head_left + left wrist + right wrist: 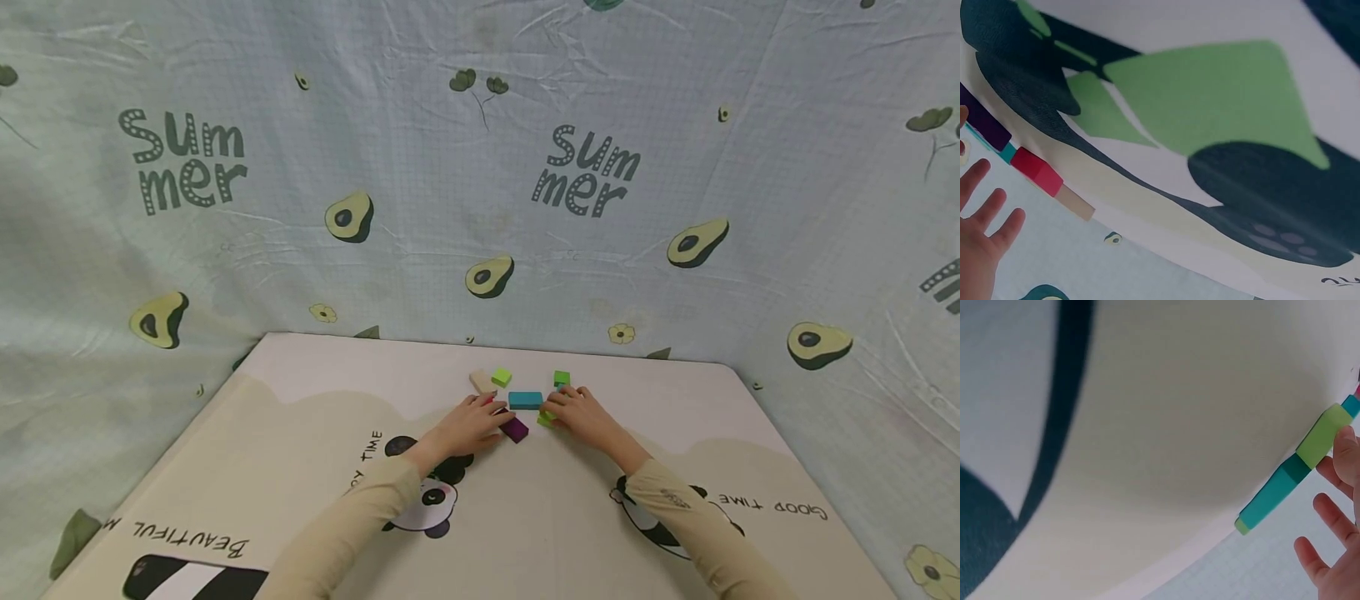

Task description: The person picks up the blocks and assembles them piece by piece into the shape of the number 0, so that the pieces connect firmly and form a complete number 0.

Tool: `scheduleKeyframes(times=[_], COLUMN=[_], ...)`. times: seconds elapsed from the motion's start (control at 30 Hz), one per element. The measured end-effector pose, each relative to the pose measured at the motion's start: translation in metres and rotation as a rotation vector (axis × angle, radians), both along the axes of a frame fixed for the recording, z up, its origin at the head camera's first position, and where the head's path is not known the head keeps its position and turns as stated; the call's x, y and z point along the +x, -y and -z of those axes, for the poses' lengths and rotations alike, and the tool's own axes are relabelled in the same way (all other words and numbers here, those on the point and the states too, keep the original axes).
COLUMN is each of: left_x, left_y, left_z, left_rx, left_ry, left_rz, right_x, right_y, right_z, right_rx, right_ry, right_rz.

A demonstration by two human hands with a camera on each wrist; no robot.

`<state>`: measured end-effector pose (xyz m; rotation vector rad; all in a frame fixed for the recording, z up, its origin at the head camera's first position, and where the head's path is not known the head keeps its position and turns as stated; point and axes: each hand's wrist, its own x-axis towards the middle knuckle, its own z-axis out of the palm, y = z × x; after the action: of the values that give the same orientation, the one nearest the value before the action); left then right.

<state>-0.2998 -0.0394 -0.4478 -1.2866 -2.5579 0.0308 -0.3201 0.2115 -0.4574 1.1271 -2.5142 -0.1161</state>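
My left hand (471, 427) pinches a purple block (515, 429) at its near side, fingertips over the block in the head view. Its other fingers are spread beside a red block (1037, 171), which is mostly covered by the hand from above. My right hand (583, 417) has thumb and forefinger at a light green block (1324, 436), its remaining fingers spread apart. Beyond those fingers lies a teal block (1275, 491). Between the two hands sits a blue rectangular block (525, 400) on the table.
Behind the left hand are a plain wooden block (481, 382) and a light green cube (502, 377). Another green cube (562, 378) stands beyond the right hand. The table (337, 367) has printed pandas and lettering; a patterned curtain (420, 167) hangs at its far edge.
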Motion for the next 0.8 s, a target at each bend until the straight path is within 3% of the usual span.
scheduleKeyframes(times=[0.2,0.53,0.8], left_x=[-0.005,-0.008,-0.009], left_y=[-0.007,-0.015,-0.018], left_z=[0.004,0.01,0.009], left_rx=[-0.01,-0.089,-0.104], left_ry=[-0.085,-0.178,-0.179], left_rz=[0.027,0.007,0.008], right_x=[0.0,0.0,0.001], right_y=[0.0,0.0,0.0], right_z=[-0.001,-0.002,-0.003], right_rx=[-0.003,0.008,0.001], right_ry=[0.015,0.001,0.047], right_rz=[0.0,-0.013,0.008])
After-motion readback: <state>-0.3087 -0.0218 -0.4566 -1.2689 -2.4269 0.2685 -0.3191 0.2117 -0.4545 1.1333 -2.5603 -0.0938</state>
